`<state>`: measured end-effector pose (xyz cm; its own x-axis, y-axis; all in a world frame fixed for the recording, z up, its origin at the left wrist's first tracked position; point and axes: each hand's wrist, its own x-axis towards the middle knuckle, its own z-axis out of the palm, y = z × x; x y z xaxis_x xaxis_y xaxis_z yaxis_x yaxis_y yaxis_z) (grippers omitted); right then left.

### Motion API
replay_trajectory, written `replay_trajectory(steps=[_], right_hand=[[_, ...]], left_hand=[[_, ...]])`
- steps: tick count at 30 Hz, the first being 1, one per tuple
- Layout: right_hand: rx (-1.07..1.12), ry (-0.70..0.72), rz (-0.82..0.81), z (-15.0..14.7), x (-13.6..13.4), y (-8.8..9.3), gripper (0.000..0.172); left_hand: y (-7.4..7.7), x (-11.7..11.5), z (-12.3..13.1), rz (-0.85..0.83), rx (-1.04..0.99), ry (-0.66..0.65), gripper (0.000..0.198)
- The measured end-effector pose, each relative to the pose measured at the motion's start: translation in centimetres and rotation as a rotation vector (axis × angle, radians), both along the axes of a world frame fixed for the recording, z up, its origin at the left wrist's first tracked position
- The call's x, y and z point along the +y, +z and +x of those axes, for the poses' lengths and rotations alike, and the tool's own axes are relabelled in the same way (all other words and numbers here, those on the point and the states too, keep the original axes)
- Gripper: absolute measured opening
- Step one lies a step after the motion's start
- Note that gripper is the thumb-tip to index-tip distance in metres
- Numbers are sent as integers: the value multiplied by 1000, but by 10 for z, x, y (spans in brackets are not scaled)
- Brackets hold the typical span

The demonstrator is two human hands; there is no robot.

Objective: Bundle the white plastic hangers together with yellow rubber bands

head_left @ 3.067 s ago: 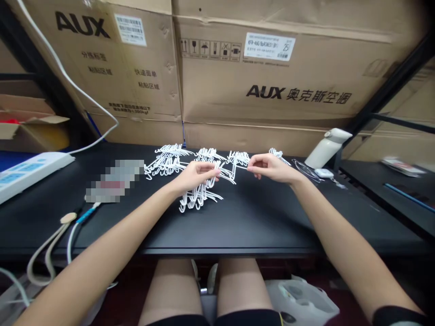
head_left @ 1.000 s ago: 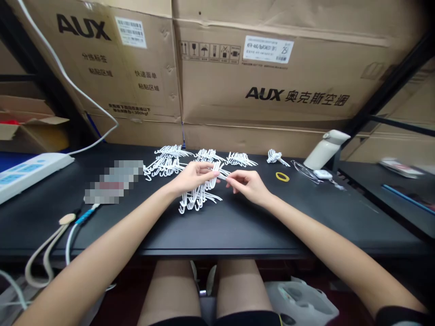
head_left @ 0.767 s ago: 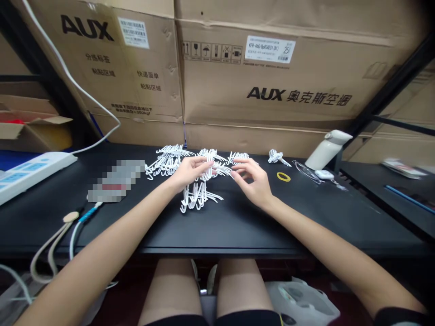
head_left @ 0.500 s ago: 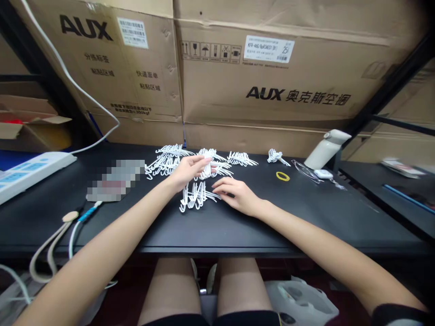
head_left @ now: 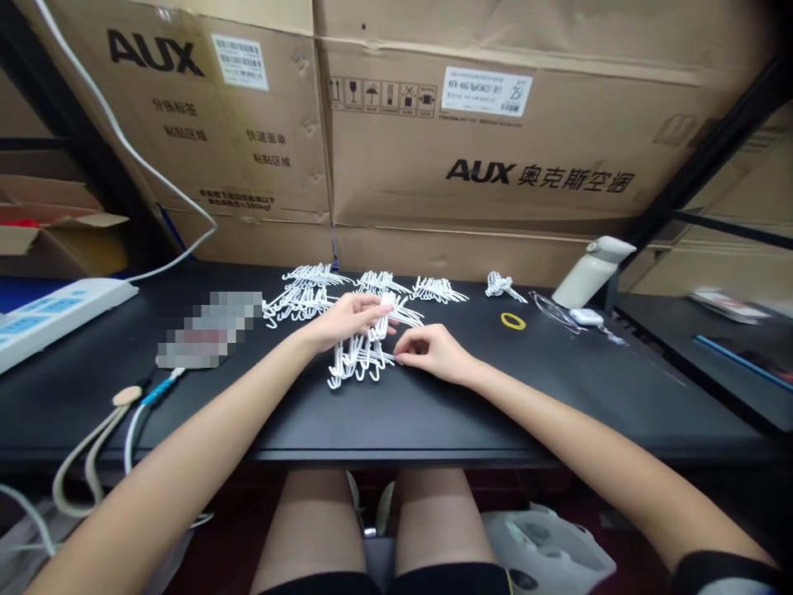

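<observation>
Left hand [head_left: 350,321] is gripping a bunch of white hooks [head_left: 384,312], thumb on top, stems fanning out to the right. It's above and just behind the front pile [head_left: 354,357] on the desk [head_left: 458,426]. Right hand [head_left: 430,354] has thumb and index together at the right end of that pile, apparently pinching one hook [head_left: 375,361] by its stem; contact is small in view, so not certain.

Progress, judging from layout: partway. Further back, hooks lie in separate groups: two at left, one behind the other [head_left: 313,273] [head_left: 303,303], a middle pile [head_left: 379,282] and a right pile [head_left: 439,288]. These look grouped but loose, no tie visible. Far-right clump [head_left: 498,285] is bunched tighter and could be bound; too small to confirm. A yellow ring [head_left: 513,321] lies just in front of it, in neither hand.

Left to do, as far as it shows: the held bunch isn't set down, and several hooks remain in the front pile. Piles overlap too much for a count.

Off to the right: glasses [head_left: 557,314], small white case [head_left: 586,317], bottle [head_left: 593,273], well apart from both hands.
</observation>
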<state>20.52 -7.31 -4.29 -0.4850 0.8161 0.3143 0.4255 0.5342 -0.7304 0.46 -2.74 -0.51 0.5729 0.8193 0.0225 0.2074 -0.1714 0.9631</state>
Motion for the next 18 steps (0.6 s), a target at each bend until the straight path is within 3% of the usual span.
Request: replay_trajectory(steps=[6, 14, 18], right_hand=[[-94, 18, -30, 18, 3, 10, 8], [-106, 39, -495, 65, 31, 26, 26], [-64, 73, -602, 87, 41, 29, 28]], left_hand=[[-1, 3, -3, -12, -6, 11, 38], [0, 2, -2, -7, -46, 26, 38], [1, 0, -1, 23, -48, 7, 37]])
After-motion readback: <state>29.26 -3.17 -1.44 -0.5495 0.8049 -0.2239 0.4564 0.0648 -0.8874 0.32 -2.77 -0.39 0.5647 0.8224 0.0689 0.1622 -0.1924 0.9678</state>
